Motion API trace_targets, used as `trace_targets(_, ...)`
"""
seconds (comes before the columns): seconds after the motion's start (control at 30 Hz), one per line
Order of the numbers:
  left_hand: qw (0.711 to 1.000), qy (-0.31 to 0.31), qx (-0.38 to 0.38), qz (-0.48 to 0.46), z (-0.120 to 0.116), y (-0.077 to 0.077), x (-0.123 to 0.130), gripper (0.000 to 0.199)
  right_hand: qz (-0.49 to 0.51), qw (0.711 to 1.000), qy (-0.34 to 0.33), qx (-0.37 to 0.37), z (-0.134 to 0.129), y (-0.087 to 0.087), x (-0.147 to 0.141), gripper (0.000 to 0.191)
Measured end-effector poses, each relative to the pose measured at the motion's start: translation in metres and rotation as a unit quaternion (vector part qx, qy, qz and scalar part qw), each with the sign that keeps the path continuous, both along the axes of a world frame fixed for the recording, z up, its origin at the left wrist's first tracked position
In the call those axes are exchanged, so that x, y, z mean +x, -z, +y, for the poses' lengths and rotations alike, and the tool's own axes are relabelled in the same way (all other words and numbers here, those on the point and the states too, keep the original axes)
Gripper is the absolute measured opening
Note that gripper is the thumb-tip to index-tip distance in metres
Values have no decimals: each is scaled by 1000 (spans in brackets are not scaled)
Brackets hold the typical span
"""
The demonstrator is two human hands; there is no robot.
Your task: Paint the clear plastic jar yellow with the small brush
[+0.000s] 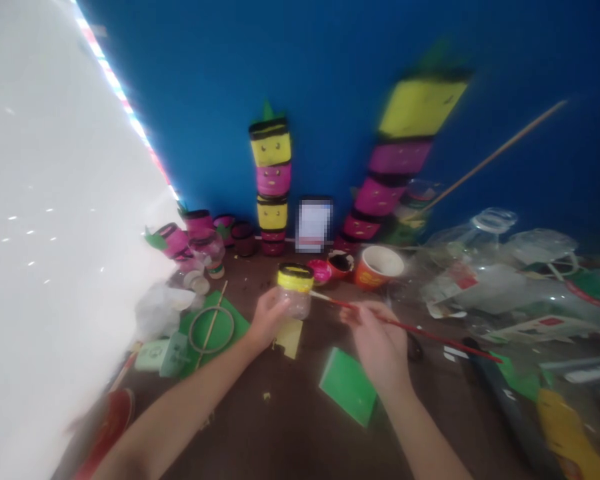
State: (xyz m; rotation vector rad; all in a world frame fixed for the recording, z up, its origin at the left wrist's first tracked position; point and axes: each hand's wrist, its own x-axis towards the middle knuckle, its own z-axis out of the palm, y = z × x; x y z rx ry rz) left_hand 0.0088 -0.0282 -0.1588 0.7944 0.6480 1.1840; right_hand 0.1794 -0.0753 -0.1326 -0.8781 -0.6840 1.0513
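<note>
We use the orange cup (369, 275) to say where things are. The clear jar (296, 288), with its black rim and yellow band, is to the left of the cup. Our left hand (267, 317) is wrapped around the jar's side. Our right hand (377, 335), in front of the cup, pinches a long red paintbrush (433, 333). Our hands are apart. The brush tip points at the jar's yellow band, but it is blurry, so we can't tell if they touch. A small pink pot (319, 271) and a dark pot (337, 272) are just left of the cup. Nearer to us than the cup lies a green block (349, 387). One yellow and pink tower (273, 180) stands behind the cup, off to the left. Clear plastic bottles (500, 277) pile up to the cup's right.
</note>
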Motion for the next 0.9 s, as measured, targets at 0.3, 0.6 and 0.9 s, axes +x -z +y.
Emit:
trace_targets(0.3, 1000, 1, -6, -27, 1, -1, 1, 39, 17, 1000, 21, -2, 2, -1, 12, 17)
trace_targets(0.6, 1000, 19, -1, -23, 1, 4, 0, 43, 13, 1000, 12, -2, 3, -1, 5, 16)
trace_targets(0.9, 999, 27, -12, -25, 1, 6, -1, 39, 36, 999, 13, -10, 2, -2, 11, 16)
